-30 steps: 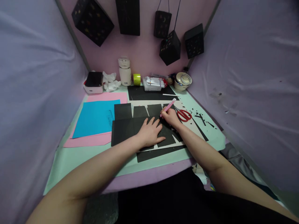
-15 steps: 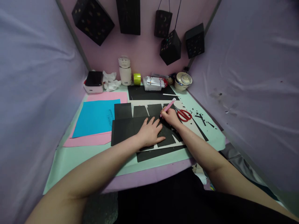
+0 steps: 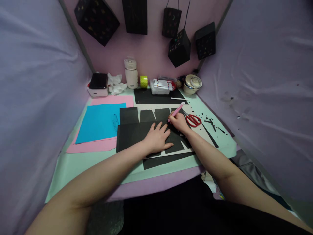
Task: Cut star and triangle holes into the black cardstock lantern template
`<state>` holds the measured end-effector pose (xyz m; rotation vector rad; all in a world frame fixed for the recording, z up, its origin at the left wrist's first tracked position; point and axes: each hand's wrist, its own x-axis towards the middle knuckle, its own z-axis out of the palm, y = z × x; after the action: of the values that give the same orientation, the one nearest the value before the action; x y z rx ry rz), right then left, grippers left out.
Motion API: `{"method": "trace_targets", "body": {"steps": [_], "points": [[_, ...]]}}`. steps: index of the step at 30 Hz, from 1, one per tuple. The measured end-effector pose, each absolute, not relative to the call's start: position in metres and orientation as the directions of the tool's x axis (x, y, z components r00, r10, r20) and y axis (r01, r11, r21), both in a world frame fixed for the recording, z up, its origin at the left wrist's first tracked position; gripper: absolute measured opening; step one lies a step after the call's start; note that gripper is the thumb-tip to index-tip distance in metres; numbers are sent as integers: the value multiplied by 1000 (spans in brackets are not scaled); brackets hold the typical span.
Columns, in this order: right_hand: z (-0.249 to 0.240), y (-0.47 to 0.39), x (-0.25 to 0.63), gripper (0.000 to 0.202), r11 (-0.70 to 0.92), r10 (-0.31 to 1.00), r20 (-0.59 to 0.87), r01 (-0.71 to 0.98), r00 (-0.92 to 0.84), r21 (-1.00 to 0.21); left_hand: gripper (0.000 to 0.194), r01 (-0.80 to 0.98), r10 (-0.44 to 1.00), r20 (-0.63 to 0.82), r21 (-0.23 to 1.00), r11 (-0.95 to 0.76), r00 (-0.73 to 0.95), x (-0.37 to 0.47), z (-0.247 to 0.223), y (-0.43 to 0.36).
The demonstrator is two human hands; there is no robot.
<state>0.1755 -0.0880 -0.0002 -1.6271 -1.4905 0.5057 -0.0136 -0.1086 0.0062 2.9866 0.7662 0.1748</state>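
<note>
My left hand (image 3: 157,139) lies flat with its fingers spread, pressing on a black card sheet (image 3: 129,137) that has wedge-shaped tabs along its edges. Just to the right, my right hand (image 3: 179,122) grips a slim pink pen-shaped craft knife (image 3: 176,109), tilted with its white end up. Its tip meets the card close to my left fingertips, and the blade itself is too small to make out. Under the card is a pale cutting board (image 3: 204,133). Red-handled scissors (image 3: 193,120) rest beside my right wrist, their blades partly behind my right hand.
Black paper scraps (image 3: 214,125) are scattered at the right. Blue card (image 3: 97,125) with a clear ruler (image 3: 115,122) lies over pink sheets (image 3: 91,148) at the left. A white bottle (image 3: 131,76), yellow tape (image 3: 143,82) and a pen box (image 3: 160,87) line the back, below hanging black boxes (image 3: 179,49).
The view has shifted very slightly. Both hands stay in nearly the same place, the left flat on the card and the right still gripping the craft knife.
</note>
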Motion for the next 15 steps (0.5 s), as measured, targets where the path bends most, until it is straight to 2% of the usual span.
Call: {"method": "trace_targets", "body": {"steps": [15], "points": [[-1,-87,177,19,70,949,243,614,202,-786,66,482,488,91,87,-872,868,-14,6,-109]]}}
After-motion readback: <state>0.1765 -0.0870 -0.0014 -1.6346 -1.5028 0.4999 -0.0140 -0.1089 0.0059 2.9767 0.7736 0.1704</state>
